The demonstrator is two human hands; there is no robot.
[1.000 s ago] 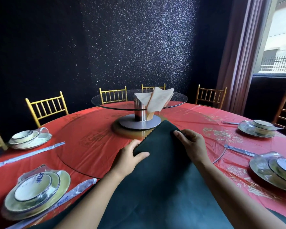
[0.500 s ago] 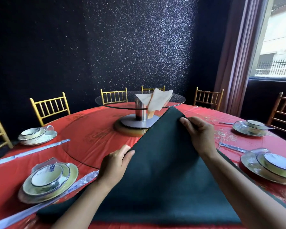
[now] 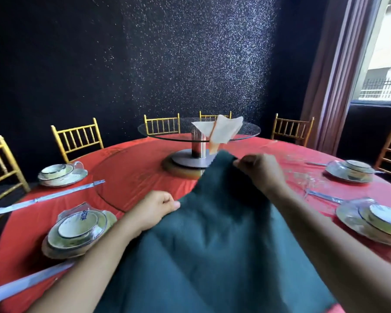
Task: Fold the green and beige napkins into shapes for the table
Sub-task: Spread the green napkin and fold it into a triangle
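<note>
The matte, woven green napkin rises in a soft peak over the red-covered desk at six o'clock. The left hand, fingers curled, pinches its nine o'clock edge. The right hand pinches its top corner. The angular beige napkin sits on the round glass turntable at twelve o'clock.

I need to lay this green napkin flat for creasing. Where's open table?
Open table lies between the turntable base, the far-left dishes and your left hand gripping the green napkin. Crowded: wrapped dishes near left, stacked plates near right.
</note>
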